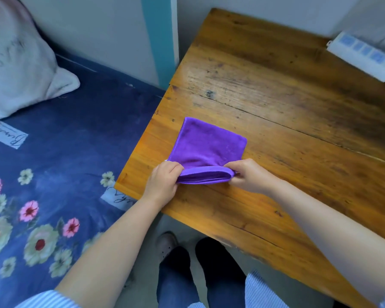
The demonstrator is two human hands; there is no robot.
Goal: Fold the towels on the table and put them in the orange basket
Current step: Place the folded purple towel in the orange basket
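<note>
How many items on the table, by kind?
Purple towel, gripped by left hand and right hand: 1
White power strip: 1
Orange basket: 0 in view
Total on the wooden table: 2

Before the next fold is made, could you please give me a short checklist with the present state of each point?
1. Left hand pinches the near left corner of the purple towel: ok.
2. Right hand pinches the near right corner: ok.
3. Near edge lifted and rolled over between the hands, layers together: ok.
4. Far part of the towel lies flat on the wooden table: ok.
5. Bare table beyond the towel to fold onto: ok.
6. Orange basket within reach: cannot tell, it is not in view.
</note>
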